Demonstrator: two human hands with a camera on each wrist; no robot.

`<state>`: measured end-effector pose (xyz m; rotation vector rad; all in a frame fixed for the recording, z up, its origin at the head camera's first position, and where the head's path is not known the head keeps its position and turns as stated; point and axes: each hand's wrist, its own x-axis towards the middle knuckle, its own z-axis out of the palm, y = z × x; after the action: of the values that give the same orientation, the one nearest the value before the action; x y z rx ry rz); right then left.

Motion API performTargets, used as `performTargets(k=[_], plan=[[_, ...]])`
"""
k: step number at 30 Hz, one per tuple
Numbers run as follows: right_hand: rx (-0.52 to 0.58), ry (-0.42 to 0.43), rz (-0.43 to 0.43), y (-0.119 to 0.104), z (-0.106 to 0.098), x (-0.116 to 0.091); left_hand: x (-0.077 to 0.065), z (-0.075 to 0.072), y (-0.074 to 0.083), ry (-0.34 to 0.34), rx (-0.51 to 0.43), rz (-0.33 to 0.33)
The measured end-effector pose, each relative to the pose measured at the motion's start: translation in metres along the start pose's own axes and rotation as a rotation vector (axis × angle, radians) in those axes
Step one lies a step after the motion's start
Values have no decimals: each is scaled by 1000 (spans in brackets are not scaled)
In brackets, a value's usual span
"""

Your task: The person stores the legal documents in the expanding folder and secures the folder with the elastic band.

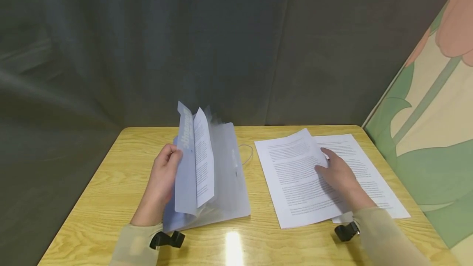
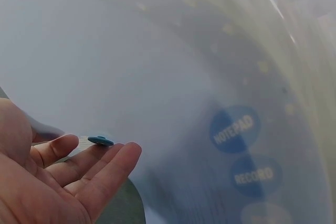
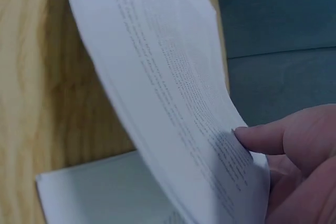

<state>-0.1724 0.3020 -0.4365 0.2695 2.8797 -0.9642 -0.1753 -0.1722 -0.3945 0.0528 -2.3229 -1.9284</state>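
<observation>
An expanding file folder (image 1: 230, 175) of translucent bluish plastic stands spread on the left half of the table. My left hand (image 1: 164, 171) grips its cover flap (image 1: 186, 163), holding it raised. In the left wrist view, a small blue button (image 2: 100, 140) shows on the flap by my fingers, and round labels read NOTEPAD and RECORD. A printed sheet (image 1: 204, 159) stands inside the folder. On the right, my right hand (image 1: 338, 175) pinches a printed sheet (image 1: 292, 171) by its right edge; the right wrist view shows the held paper (image 3: 157, 77) bending upward.
Another printed sheet (image 1: 380, 188) lies on the wooden table (image 1: 258, 241) beneath my right hand. A thin elastic loop (image 1: 251, 151) sticks out beside the folder. A dark curtain (image 1: 240, 52) hangs behind the table, and a flower-patterned cloth (image 1: 436, 155) borders its right side.
</observation>
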Motion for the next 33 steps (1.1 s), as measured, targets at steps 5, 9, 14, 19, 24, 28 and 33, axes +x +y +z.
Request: performTargets(k=[5, 9, 14, 19, 24, 28, 33], plan=[[76, -35, -25, -5, -7, -3, 1, 0, 0, 1, 4, -4], [128, -35, -73, -9, -15, -4, 2, -1, -1, -3, 10, -8], [217, -4, -112, -15, -22, -8, 2, -2, 0, -6, 11, -9], [287, 58, -141, -26, -24, -11, 3, -2, -1, -5, 8, -7], [351, 90, -159, -45, -23, -15, 3, -3, -3, 2, 7, -6], [413, 76, -165, -64, -20, -18, 3, -3, -4, 0, 4, 1], [443, 38, -172, -87, -11, -18, 3, -3, -5, -5, -7, 5]])
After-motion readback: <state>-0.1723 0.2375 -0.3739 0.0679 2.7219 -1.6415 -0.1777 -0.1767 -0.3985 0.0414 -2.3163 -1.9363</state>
